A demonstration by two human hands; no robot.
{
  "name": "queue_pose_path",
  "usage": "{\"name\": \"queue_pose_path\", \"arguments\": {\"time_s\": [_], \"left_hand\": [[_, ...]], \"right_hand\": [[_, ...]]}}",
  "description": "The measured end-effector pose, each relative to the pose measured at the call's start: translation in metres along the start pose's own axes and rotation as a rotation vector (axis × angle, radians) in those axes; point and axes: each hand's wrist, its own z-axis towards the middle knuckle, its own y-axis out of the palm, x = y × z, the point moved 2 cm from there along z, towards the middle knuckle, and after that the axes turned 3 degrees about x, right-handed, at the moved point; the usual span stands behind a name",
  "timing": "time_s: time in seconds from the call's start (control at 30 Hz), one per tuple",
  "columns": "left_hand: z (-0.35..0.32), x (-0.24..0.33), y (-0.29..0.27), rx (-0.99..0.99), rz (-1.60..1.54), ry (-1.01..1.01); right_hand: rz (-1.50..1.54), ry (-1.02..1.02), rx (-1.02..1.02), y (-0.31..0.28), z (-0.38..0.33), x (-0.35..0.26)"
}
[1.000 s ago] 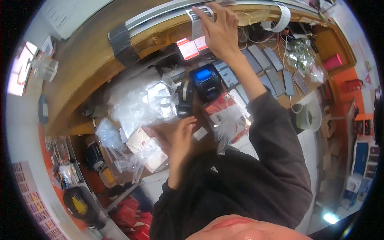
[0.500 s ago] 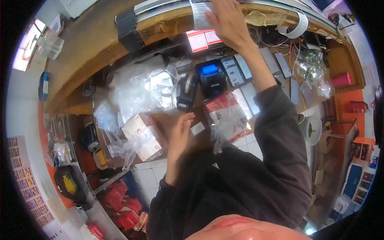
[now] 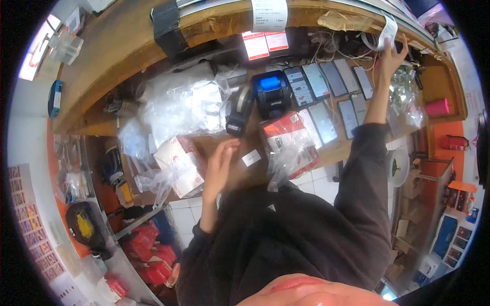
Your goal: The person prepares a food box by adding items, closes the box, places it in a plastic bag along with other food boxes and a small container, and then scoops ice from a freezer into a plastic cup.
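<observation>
My right hand [image 3: 392,62] reaches to the far right edge of the shelf, its fingers spread, one of them touching a curled white paper receipt [image 3: 390,29] that hangs there. My left hand [image 3: 219,164] hovers over the table, fingers stretched out and holding nothing. It is between a white and red box in a clear plastic bag [image 3: 177,162] and a small white slip [image 3: 251,158]. Just beyond it lies a black tape dispenser [image 3: 237,115]. Another white receipt [image 3: 269,14] hangs on the shelf edge straight ahead.
A black receipt printer [image 3: 270,97] stands at mid-table, beside several phones [image 3: 322,122]. A second bagged red box [image 3: 288,135] sits at the near edge. Clear plastic bags [image 3: 178,107] pile up at left. Loose cables [image 3: 326,46] run below the wooden shelf [image 3: 109,58].
My right hand has left the middle receipt, which stays on the shelf edge, and moved right to the curled one. My left hand has shifted slightly left and nearer.
</observation>
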Motion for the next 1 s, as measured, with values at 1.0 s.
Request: {"name": "queue_pose_path", "arguments": {"time_s": [1.0], "left_hand": [[0.122, -0.113, -0.036, -0.701, 0.45, -0.013]], "right_hand": [[-0.281, 0.748, -0.425, 0.158, -0.424, -0.046]]}}
